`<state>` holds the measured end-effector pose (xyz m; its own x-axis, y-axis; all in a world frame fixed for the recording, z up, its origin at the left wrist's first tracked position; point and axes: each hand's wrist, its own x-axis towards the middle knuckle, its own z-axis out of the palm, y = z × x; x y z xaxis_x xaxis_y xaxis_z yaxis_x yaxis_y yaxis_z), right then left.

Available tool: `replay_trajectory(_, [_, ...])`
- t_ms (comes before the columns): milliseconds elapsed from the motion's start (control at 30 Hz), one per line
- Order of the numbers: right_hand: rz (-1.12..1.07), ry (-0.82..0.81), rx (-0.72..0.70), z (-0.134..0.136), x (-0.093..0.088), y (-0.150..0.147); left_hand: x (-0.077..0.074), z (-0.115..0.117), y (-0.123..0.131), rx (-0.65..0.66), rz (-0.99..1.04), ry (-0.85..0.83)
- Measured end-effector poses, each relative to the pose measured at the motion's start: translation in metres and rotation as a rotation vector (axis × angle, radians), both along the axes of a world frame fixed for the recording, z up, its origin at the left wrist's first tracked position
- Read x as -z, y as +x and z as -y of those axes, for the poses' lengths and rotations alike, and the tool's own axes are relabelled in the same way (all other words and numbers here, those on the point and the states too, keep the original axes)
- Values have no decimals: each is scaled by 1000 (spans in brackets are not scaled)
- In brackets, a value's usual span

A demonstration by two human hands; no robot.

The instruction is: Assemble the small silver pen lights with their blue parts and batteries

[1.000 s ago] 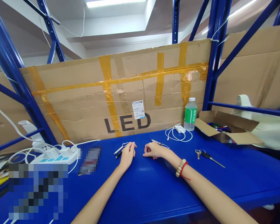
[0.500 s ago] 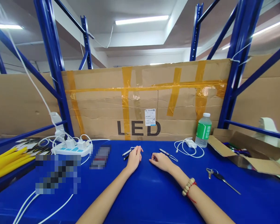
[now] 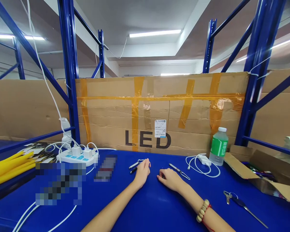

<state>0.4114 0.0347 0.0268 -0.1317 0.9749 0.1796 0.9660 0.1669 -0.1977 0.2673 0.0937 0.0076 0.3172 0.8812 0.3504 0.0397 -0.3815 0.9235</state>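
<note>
My left hand (image 3: 142, 173) rests on the blue tabletop (image 3: 145, 209) with its fingers curled in loosely, and no object shows in it. Just left of it lie a slim silver pen-like thing (image 3: 134, 165) and a black pen-like thing (image 3: 133, 170), partly hidden by the hand. My right hand (image 3: 171, 179) also lies on the tabletop with bent fingers, a short gap from the left one; nothing is seen in its grasp. Beyond it and to the right is a slim dark-and-silver tool (image 3: 179, 171) with a wire-like loop. Beads circle my right wrist.
On the left are a white power strip (image 3: 80, 157), yellow strips (image 3: 12, 167) and white cables. A charger with cable (image 3: 205, 159), a green-labelled bottle (image 3: 218, 146), an open cardboard box (image 3: 277, 187) and keys with a long metal shaft (image 3: 244, 206) are on the right. A tall carton (image 3: 106, 122) stands behind.
The view has shifted slightly, so most things sit lower and further right. My left fingers look more curled than before. The items on the table stay in place.
</note>
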Motion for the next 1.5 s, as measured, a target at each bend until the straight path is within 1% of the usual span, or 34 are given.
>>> replay_trajectory(100, [19, -13, 11, 2, -1, -1, -3, -1, -1, -24, 75, -108])
replay_trajectory(267, [46, -19, 24, 5, -4, -3, -5, -1, -3, -106, 140, -84])
replay_trajectory(367, [66, -25, 37, 6, -6, -5, -5, 0, -3, -130, 173, -86])
replay_trajectory(667, [97, -38, 40, 11, -11, -9, -5, 0, -2, -104, 177, -113])
replay_trajectory(1100, [110, -19, 15, 10, -8, -9, -9, 3, -1, -91, 168, -170])
replay_trajectory(1500, [116, 1, 17, 9, -7, -9, -9, 3, -1, -84, 164, -143])
